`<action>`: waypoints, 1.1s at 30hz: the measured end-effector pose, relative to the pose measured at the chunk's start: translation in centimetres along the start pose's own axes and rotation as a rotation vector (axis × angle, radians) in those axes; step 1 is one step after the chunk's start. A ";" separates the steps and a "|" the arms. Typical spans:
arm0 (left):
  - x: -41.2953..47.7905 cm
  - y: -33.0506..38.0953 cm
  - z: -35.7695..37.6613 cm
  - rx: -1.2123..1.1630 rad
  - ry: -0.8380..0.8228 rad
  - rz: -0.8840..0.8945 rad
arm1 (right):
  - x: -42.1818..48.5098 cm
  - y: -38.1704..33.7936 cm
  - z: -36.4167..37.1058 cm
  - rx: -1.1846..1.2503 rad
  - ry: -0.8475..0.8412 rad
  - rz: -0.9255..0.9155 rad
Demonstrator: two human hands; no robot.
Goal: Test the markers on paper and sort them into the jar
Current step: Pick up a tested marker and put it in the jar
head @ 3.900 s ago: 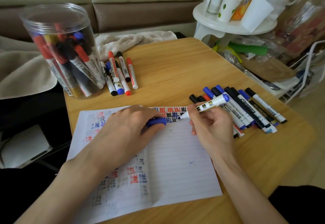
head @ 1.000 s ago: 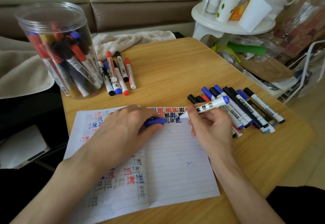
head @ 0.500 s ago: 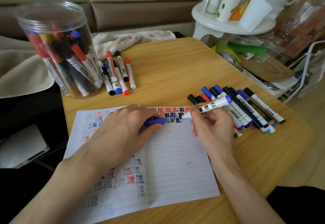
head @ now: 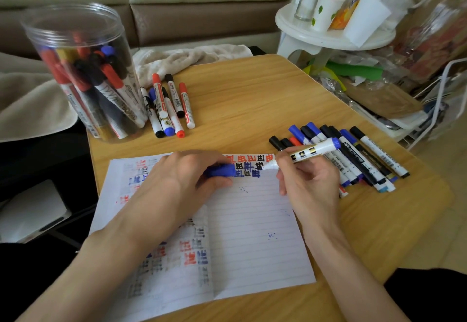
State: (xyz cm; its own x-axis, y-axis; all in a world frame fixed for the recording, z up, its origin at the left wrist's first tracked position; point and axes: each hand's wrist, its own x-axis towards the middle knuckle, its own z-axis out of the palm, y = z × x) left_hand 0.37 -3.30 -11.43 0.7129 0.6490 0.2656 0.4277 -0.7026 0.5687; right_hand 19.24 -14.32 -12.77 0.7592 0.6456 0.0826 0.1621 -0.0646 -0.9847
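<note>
far left on the bench (head: 252, 94) stands the clear jar (head: 83, 73), crowded with markers, with a loose cluster of markers (head: 169, 106) just beside it. my left hand (head: 182, 182) rests on the lined paper (head: 252, 233), pinning it. its grip is curled round the blue cap (head: 219, 170), kept ready for recapping, i'd guess. my right hand (head: 310, 185) pinches the white marker (head: 305, 153) like a pen, tip touching the top test marks and barrel angling up-right out of the grip. a row of markers (head: 353, 157), probably untested, lies just beyond.
</note>
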 end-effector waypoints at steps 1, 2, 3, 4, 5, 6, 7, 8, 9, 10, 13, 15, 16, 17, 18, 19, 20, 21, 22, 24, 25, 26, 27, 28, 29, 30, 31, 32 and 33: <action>0.1 0.0 0.0 -0.027 0.023 -0.027 | -0.1 -0.4 -0.1 0.042 -0.028 0.003; 0.2 0.0 0.0 -0.056 0.036 -0.051 | -0.2 -0.7 -0.1 0.080 -0.060 0.004; 0.2 0.0 0.0 -0.084 0.039 -0.065 | -0.4 -1.1 -0.1 0.115 -0.099 0.017; 0.2 0.1 -0.1 -0.106 0.038 -0.068 | -0.5 -1.4 -0.1 0.138 -0.137 0.035; 0.2 0.1 -0.1 -0.123 0.040 -0.061 | -0.7 -1.8 -0.1 0.157 -0.172 0.056; 0.2 0.1 -0.1 -0.137 0.046 -0.051 | -0.8 -2.0 0.0 0.179 -0.205 0.068; 0.2 0.2 -0.1 -0.147 0.055 -0.042 | -1.0 -2.1 -0.1 0.204 -0.230 0.075; 0.2 0.2 -0.2 -0.152 0.062 -0.036 | -1.1 -2.3 -0.1 0.224 -0.246 0.071; 0.2 0.2 -0.1 -0.150 0.067 -0.031 | -1.1 -2.4 -0.2 0.232 -0.257 0.065; 0.2 0.1 -0.1 -0.145 0.071 -0.023 | -1.2 -2.3 -0.3 0.232 -0.268 0.058; 0.2 0.2 0.0 -0.143 0.080 0.015 | -1.3 -2.5 -0.2 0.213 -0.347 0.032; 0.2 0.3 0.0 -0.150 0.078 0.042 | -1.3 -2.4 -0.3 0.179 -0.412 0.008; 0.2 0.3 -0.1 -0.151 0.077 0.052 | -1.2 -2.5 -0.5 0.164 -0.443 0.014; 0.2 0.2 -0.1 -0.150 0.078 0.056 | -1.1 -2.5 -0.7 0.155 -0.469 0.044; 0.2 0.1 -0.1 -0.147 0.084 0.053 | -0.9 -2.6 -1.0 0.164 -0.487 0.087; 0.2 0.0 -0.2 -0.145 0.092 0.045 | -0.7 -2.8 -1.3 0.186 -0.491 0.132; 0.2 -0.2 -0.2 -0.145 0.099 0.035 | -0.4 -2.9 -1.7 0.208 -0.484 0.161; 0.3 -0.2 -0.2 -0.145 0.102 0.025 | -0.2 -3.1 -2.0 0.204 -0.476 0.163; 0.3 -0.3 -0.3 -0.143 0.102 0.015 | 0.1 -3.2 -2.3 0.159 -0.473 0.132; 0.3 -0.4 -0.3 -0.129 0.101 0.003 | 0.4 -3.1 -2.7 0.014 -0.484 0.016; 0.3 -0.4 -0.2 -0.117 0.096 0.009 | 0.4 -3.0 -2.7 -0.039 -0.486 -0.038; 0.3 -0.4 -0.2 -0.102 0.091 0.025 | 0.4 -2.9 -2.7 -0.063 -0.482 -0.074; 0.3 -0.5 -0.1 -0.087 0.090 0.045 | 0.4 -2.8 -2.6 -0.068 -0.474 -0.090; 0.3 -0.5 0.0 -0.073 0.096 0.060 | 0.3 -2.7 -2.4 -0.062 -0.470 -0.099; 0.3 -0.6 0.1 -0.068 0.105 0.067 | 0.2 -2.6 -2.3 -0.052 -0.469 -0.105; 0.3 -0.6 0.1 -0.070 0.114 0.071 | 0.2 -2.5 -2.2 -0.044 -0.467 -0.110; 0.2 -0.6 0.1 -0.077 0.121 0.074 | 0.2 -2.4 -2.2 -0.039 -0.463 -0.114; 0.3 -0.6 0.1 -0.081 0.123 0.075 | 0.2 -2.4 -2.2 -0.037 -0.459 -0.117; 0.3 -0.6 0.1 -0.085 0.120 0.072 | 0.3 -2.3 -2.2 -0.037 -0.456 -0.121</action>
State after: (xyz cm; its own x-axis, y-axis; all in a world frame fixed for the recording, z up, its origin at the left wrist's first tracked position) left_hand 0.35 -2.74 -11.79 0.6664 0.6313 0.3966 0.3253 -0.7249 0.6072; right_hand 20.45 -15.67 -10.12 0.3805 0.9180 0.1121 0.2611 0.0097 -0.9653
